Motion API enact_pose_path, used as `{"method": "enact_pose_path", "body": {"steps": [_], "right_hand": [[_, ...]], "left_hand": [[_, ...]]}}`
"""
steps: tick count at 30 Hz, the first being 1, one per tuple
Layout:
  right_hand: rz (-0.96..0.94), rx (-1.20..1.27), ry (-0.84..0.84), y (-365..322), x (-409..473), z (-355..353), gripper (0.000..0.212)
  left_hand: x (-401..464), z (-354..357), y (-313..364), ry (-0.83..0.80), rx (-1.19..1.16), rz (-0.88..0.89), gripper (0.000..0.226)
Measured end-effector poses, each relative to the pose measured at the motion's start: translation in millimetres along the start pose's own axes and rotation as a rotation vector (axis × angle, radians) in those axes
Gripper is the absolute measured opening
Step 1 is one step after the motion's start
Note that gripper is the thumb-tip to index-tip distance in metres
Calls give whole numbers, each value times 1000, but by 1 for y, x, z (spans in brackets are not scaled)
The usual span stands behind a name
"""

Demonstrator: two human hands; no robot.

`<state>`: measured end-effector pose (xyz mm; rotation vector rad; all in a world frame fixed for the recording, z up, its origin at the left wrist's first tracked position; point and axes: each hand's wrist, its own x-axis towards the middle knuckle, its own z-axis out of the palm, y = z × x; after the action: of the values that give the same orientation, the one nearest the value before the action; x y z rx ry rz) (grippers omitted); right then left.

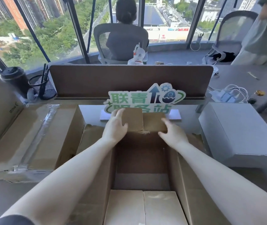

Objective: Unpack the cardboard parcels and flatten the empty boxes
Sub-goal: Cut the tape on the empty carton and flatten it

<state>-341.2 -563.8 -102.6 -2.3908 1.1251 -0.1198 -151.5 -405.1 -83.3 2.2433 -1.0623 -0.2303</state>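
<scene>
The open box (141, 159) stands on the bench (7, 195) just in front of the green sign (144, 99), mouth up, long axis running from the person toward that sign. Left hand (116, 126) and right hand (172, 133) lie flat with relaxed fingers on the far flaps (143, 120), grasping nothing. Best to press both flaps outward evenly, keeping them clear of the sign.

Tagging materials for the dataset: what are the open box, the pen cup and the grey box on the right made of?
Open box: brown cardboard, matte, frayed at the flap edges.
Pen cup: black metal mesh, probably; see-through weave.
Grey box: smooth matte grey, likely coated paperboard; could be plastic.
</scene>
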Motion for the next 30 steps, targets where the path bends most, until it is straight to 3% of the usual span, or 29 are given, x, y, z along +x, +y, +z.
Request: {"method": "enact_pose_path", "body": {"steps": [3, 5, 8, 11, 12, 14, 18, 22, 25, 30], "right_hand": [[-19, -240, -79, 15, -3, 16, 45], [-12, -274, -81, 18, -4, 18, 44], [-46, -317, -106, 10, -10, 15, 57], [-316, -227, 79, -3, -41, 12, 49], [-393, -194, 104, -6, -55, 14, 40], [-429, -209, -34, -11, -86, 17, 32], [-290, -607, -504, -22, -123, 38, 40], [-135, -693, -650, -28, -140, 52, 55], [-95, -586, -567, -34, -150, 40, 53], [-85, -318, -325, -38, -175, -10, 48]], "left_hand": [[-11, 13, -9, -165, 291, 77, 30], [-16, 19, -14, -157, 407, 116, 25], [-18, 22, -17, -92, 406, 160, 27], [-32, 14, -6, -72, 307, 331, 26], [-41, 9, -3, -127, 294, 369, 25], [-61, 3, 0, -347, 316, 376, 26], [-98, 14, 0, -816, 564, 323, 30], [-127, 36, -1, -1078, 683, 192, 50], [-134, 29, 7, -1074, 612, 141, 55], [-138, -21, 30, -808, 262, 28, 50]]}}
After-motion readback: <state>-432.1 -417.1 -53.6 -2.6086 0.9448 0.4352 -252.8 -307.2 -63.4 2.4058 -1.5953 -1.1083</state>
